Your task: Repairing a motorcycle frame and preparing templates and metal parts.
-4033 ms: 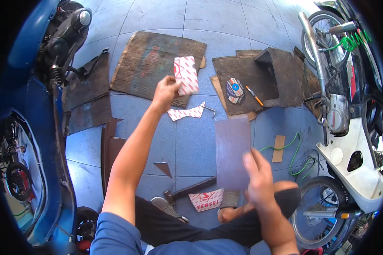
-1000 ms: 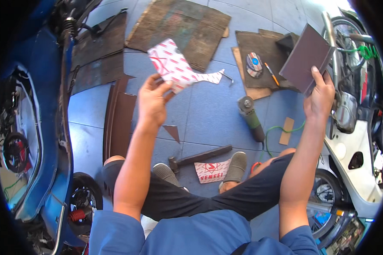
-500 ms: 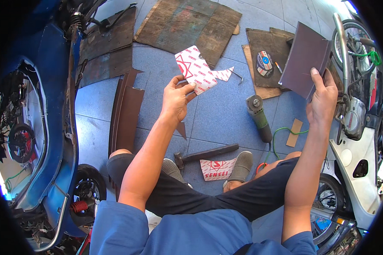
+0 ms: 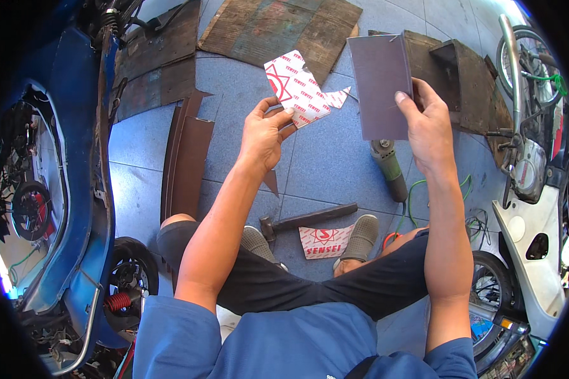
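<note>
Person sits cross-legged on blue tile, shoes tucked in. A hammer (image 4: 310,218) and a printed scrap (image 4: 324,242) lie just past the feet, within reach. Left hand (image 4: 263,136) pinches a red-and-white cutout (image 4: 300,90) by its lower edge, thumb against fingers, held up flat, seemingly as a template. Right hand (image 4: 428,129) clamps a dark sheet (image 4: 380,85) at its right edge, lifted beside the cutout for comparison. A grinder (image 4: 387,167) lies on the floor beneath the sheet. Beyond, worn boards (image 4: 278,28) lie flat on the tile.
</note>
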`<state>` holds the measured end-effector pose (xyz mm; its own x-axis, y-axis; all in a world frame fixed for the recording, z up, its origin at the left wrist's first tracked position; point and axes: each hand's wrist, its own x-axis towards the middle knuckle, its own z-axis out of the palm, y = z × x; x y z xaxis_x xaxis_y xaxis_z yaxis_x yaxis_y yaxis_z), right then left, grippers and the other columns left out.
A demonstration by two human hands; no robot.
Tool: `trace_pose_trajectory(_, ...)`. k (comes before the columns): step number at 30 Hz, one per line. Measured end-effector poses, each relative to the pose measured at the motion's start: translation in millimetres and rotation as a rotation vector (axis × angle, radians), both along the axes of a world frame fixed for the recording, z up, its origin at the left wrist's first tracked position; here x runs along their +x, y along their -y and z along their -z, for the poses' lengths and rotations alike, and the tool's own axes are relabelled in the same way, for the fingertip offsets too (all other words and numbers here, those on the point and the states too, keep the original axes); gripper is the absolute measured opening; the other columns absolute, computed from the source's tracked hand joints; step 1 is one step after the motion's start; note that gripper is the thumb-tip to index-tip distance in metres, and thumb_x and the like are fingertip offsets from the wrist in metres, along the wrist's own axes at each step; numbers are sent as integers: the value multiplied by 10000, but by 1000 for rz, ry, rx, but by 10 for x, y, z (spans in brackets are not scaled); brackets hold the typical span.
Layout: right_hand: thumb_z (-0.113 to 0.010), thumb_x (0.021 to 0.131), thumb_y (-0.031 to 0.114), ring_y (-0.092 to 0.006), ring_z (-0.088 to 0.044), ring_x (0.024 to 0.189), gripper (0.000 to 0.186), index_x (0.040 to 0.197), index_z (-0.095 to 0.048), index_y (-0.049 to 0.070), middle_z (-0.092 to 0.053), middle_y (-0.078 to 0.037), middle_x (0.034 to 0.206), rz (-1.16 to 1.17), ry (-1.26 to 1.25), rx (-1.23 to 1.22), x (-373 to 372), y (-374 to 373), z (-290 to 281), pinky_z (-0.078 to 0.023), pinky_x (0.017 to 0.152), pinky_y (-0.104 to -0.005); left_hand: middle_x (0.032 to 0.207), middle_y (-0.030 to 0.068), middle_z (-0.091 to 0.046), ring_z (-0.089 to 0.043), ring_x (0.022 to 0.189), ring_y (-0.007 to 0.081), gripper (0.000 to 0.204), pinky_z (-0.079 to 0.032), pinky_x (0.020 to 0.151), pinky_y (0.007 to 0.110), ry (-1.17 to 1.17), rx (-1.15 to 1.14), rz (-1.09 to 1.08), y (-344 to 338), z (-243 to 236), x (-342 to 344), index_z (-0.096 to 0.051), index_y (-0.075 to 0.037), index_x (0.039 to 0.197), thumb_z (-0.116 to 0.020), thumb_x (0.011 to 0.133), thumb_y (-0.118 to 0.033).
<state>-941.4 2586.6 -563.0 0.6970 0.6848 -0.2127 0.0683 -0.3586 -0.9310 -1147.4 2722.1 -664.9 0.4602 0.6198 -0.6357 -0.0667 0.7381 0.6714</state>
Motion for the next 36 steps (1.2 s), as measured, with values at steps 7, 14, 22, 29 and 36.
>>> trace_pose_trajectory(7, -590, 950, 106, -189, -665, 977, 322, 1210, -622, -80, -713, -150, 1061, -46, 93, -78, 2, -8, 113, -487, 900, -312, 1106, 155, -676, -695, 1006, 255, 341, -581, 901, 412, 55, 9, -32, -62, 53, -36, -497, 37, 1247, -609, 925, 17)
trace_pose_trajectory(14, -575, 949, 136, -283, -685, 997, 348, 1234, -610, -60, -706, -203, 1096, -170, 172, -227, -135, 57, 470, -506, 908, -363, 1144, 139, -658, -665, 1055, 261, 368, -542, 951, 467, 123, 153, -202, -356, -220, -269, -489, 3, 1272, -626, 931, 1)
trace_pose_trajectory(22, -549, 896, 99, -474, -641, 988, 253, 1116, -633, 9, -676, -294, 1000, -776, 179, -590, -910, 599, 1427, -510, 872, -536, 1146, 173, -652, -641, 1106, 268, 218, -517, 1058, 465, 447, 79, -145, -622, -515, -765, -585, 55, 1162, -611, 962, -26)
trace_pose_trajectory(29, -512, 915, 111, -456, -640, 994, 242, 1125, -611, 44, -680, -254, 1021, -599, 218, -611, -1178, 947, 1932, -508, 852, -532, 1095, 114, -647, -625, 1031, 243, 211, -483, 1017, 462, 336, -37, -134, -471, -351, -466, -589, -8, 1152, -627, 945, -25)
trace_pose_trajectory(36, -509, 914, 83, -441, -647, 906, 203, 1084, -619, 74, -663, -226, 929, -168, 413, -538, -1645, 1199, 2441, -521, 800, -539, 1113, 93, -653, -618, 1051, 217, 228, -471, 1012, 428, 268, -143, -53, -496, -147, -373, -595, -20, 1172, -635, 950, -44)
